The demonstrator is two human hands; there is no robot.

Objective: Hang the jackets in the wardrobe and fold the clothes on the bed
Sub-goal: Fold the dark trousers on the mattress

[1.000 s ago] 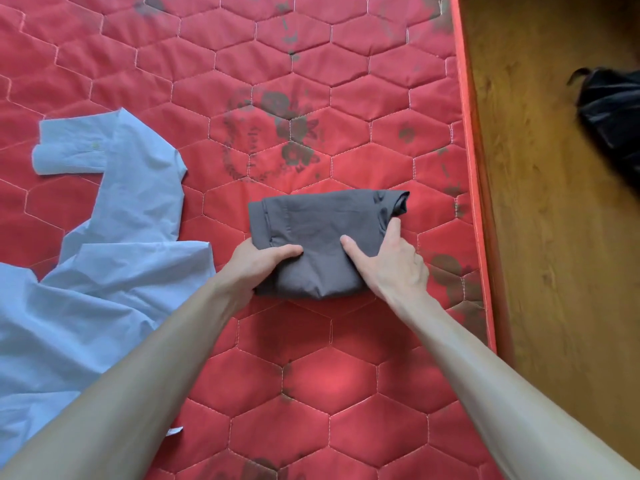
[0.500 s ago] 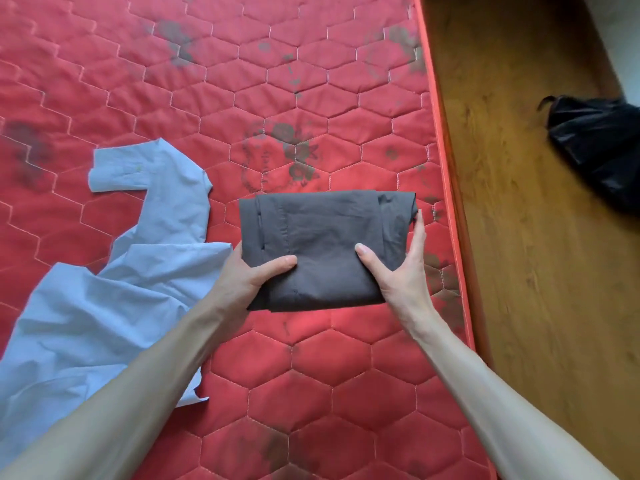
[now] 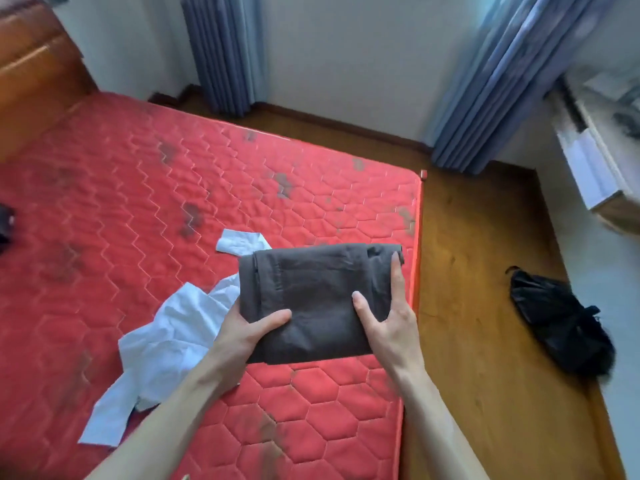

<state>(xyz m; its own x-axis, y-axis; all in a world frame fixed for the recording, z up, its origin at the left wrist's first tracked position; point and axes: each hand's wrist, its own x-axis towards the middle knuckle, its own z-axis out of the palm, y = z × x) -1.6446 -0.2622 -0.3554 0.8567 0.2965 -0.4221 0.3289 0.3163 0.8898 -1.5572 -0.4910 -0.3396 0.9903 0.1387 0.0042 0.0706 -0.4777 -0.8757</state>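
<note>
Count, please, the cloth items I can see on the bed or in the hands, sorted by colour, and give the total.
Dark grey: 1, the folded garment held between the left hand and the right hand.
Light blue: 1, the unfolded shirt lying on the red mattress.
Dark item at the left edge: 1, too cut off to identify.
Total: 3

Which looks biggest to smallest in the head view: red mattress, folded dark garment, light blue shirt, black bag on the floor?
1. red mattress
2. light blue shirt, partly hidden, so roughly level with 3
3. folded dark garment, held nearer the camera by left hand and right hand
4. black bag
</note>
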